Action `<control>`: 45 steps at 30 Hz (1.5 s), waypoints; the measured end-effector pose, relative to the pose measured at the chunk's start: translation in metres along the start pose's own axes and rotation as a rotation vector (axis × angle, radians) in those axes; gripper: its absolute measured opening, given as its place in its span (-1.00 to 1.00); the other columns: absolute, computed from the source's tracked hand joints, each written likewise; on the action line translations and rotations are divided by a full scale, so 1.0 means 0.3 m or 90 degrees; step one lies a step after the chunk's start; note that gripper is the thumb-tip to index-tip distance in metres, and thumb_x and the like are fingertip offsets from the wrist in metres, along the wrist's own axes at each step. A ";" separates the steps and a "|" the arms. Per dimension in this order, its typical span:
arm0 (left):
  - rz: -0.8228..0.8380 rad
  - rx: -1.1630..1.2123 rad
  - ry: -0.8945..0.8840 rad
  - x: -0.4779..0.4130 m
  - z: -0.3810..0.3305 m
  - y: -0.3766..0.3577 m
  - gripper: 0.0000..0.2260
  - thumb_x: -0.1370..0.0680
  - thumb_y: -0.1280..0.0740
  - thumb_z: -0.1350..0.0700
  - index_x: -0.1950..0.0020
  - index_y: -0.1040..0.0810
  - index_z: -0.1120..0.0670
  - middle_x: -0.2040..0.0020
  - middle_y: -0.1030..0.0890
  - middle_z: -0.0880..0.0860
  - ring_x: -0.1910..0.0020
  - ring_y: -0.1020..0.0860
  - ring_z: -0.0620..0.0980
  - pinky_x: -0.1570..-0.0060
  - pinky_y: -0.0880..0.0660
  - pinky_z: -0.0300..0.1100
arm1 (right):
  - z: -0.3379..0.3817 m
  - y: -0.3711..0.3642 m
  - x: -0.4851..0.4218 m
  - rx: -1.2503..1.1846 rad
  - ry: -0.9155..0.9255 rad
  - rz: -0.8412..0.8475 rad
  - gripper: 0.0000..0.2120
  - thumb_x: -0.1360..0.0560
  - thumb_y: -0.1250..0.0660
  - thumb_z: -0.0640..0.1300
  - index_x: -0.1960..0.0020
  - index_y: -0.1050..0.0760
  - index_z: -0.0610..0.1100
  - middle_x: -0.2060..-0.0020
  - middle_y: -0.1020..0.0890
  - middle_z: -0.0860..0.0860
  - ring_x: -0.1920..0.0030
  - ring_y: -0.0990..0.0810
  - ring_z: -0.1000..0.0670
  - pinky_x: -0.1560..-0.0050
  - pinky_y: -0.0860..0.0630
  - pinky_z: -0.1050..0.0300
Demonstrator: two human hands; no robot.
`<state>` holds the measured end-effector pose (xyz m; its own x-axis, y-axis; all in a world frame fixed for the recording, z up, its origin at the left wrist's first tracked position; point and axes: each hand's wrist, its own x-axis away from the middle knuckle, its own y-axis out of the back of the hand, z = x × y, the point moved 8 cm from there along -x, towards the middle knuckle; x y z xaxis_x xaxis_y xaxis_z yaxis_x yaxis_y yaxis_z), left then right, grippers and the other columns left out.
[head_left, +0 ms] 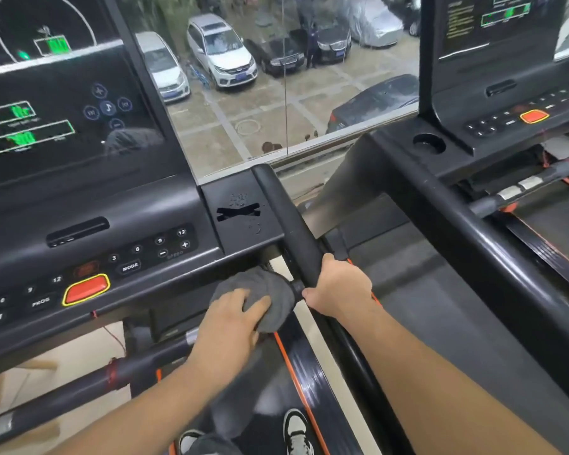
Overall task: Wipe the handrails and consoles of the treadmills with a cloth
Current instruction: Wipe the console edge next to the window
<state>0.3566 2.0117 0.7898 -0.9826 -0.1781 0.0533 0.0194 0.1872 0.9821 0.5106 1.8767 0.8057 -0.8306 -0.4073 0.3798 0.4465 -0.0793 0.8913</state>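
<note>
I stand on a black treadmill whose console (89, 224) fills the left of the view, with number keys and a red stop button (86, 288). My left hand (229, 326) grips a dark grey cloth (266, 290) wrapped round the short crossbar just below the console's right end. My right hand (339, 290) grips the black right handrail (289, 221), which slopes down from the console corner. A small tray (240, 211) beside the rail shows water drops.
A second treadmill stands to the right, with its console (506, 116), cup holder (428, 143) and left handrail (467, 244). A lower front bar (79, 392) crosses at the left. A window ahead overlooks parked cars. My shoes (295, 428) are on the belt.
</note>
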 end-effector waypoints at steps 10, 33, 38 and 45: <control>0.221 0.013 0.058 -0.082 0.056 0.003 -0.23 -0.45 -0.05 -0.55 -0.63 -0.01 -0.35 -0.39 -0.40 -0.02 -0.35 -0.45 0.11 -0.27 -0.49 0.03 | -0.003 0.001 0.008 -0.026 0.015 -0.016 -0.56 -0.49 -0.41 0.13 -0.07 -0.25 -0.11 0.08 -0.53 -0.04 -0.12 -0.63 -0.17 0.12 -0.37 0.08; 0.239 0.451 0.283 -0.365 0.057 -0.140 -0.75 -0.67 -0.27 -0.06 -0.18 -0.69 -0.02 -0.19 -0.68 0.00 -0.16 -0.60 -0.04 -0.14 -0.48 -0.27 | 0.003 0.003 0.005 -0.005 0.020 -0.032 -0.53 -0.50 -0.40 0.09 -0.20 -0.29 -0.12 0.02 -0.56 -0.04 -0.07 -0.62 -0.15 0.17 -0.37 0.07; 0.135 0.237 0.071 -0.186 0.035 -0.050 -0.46 -0.55 -0.21 -0.41 -0.48 -0.37 -0.23 -0.32 -0.60 -0.09 -0.28 -0.56 0.03 -0.27 -0.48 -0.03 | 0.004 -0.004 0.004 0.000 0.028 -0.022 -0.53 -0.52 -0.39 0.14 -0.19 -0.28 -0.12 0.01 -0.57 -0.03 -0.11 -0.62 -0.16 0.14 -0.36 0.06; 0.089 -0.081 -0.006 -0.160 -0.042 -0.068 -0.40 -0.60 -0.19 -0.35 -0.54 -0.21 -0.06 -0.25 -0.54 0.06 -0.19 -0.57 0.16 -0.04 -0.57 0.05 | 0.005 -0.006 -0.005 0.011 0.000 -0.010 -0.51 -0.49 -0.40 0.14 -0.23 -0.31 -0.12 -0.08 -0.60 -0.04 -0.17 -0.61 -0.18 0.11 -0.39 0.04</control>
<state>0.4057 2.0041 0.7694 -0.9705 -0.1491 0.1895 0.1781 0.0861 0.9802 0.5104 1.8787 0.8038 -0.8371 -0.4062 0.3664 0.4283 -0.0700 0.9009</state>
